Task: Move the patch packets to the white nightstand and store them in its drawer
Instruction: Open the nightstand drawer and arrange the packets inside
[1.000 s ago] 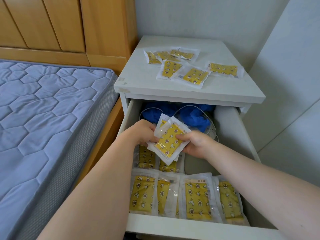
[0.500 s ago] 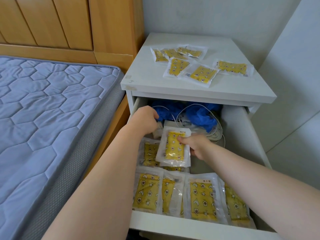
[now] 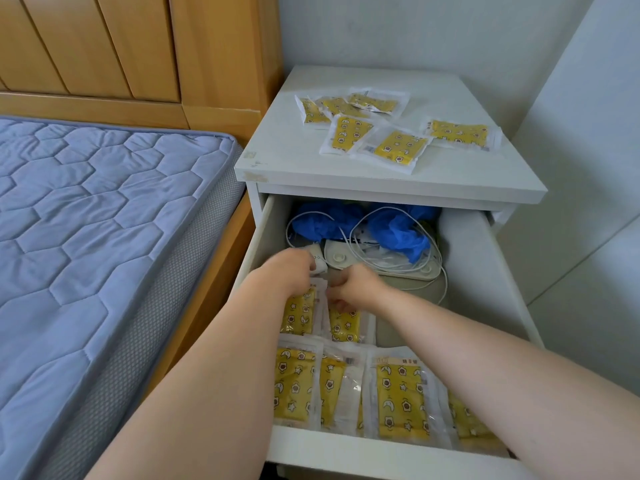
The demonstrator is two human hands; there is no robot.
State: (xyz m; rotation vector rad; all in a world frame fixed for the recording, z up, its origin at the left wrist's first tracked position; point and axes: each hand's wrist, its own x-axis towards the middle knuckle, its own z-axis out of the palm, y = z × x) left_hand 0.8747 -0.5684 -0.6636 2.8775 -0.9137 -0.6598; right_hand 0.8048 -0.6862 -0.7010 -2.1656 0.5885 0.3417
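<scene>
The white nightstand [image 3: 294,161] stands with its drawer [image 3: 381,455] pulled out. Several yellow patch packets [image 3: 391,147] lie scattered on its top. More packets [image 3: 398,400] line the drawer's front in a row. Behind that row lie two more. My left hand [image 3: 289,271] has its fingers curled over the top edge of the left packet [image 3: 299,315]. My right hand [image 3: 355,284] pinches the top edge of the right packet [image 3: 344,325], which lies flat. Both hands' fingertips are blurred and partly hidden.
The back of the drawer holds crumpled blue material [image 3: 398,233], a white cable [image 3: 363,230] and a flat white device [image 3: 341,258]. A blue quilted mattress [image 3: 104,237] and a wooden headboard [image 3: 138,46] are on the left. A wall is close on the right.
My right hand has lowered its packet flat into the second row beside the left one. My left hand has come back from the drawer's rear onto the left packet.
</scene>
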